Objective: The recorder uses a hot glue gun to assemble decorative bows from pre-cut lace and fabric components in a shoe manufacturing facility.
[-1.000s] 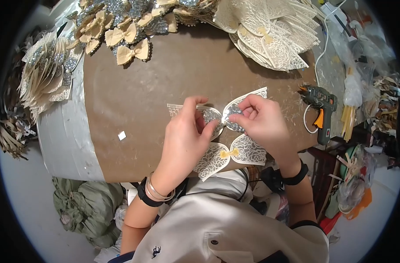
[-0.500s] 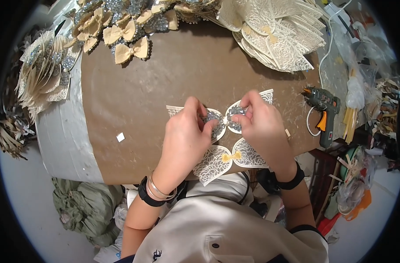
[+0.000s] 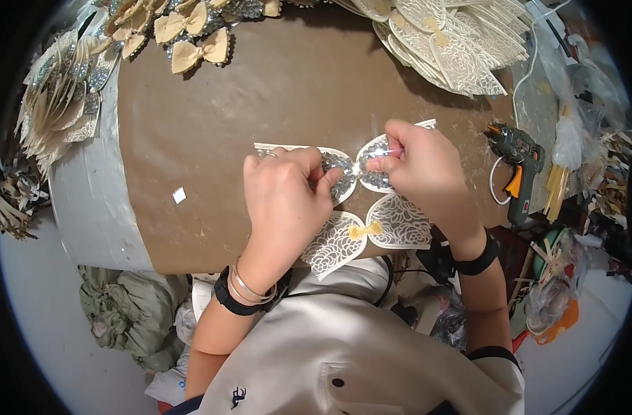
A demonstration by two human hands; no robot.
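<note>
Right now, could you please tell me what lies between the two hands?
In the head view, the silver, glittery middle of the upper patterned bow lies between the left hand and the right hand.

A brown sheet [image 3: 191,117] lies on the grey surface [image 3: 98,218], with a small white chip [image 3: 179,196] on its left part. Near the sheet's right edge lies a dark and orange glue gun [image 3: 518,155], and next to it are long yellow sticks [image 3: 556,194] and a thin white cord [image 3: 516,93]. Down low on the left is a big, crumpled green sack [image 3: 129,308], and down on the right is a bright orange thing [image 3: 562,324] by some wrinkly clear plastic [image 3: 547,297].
</note>
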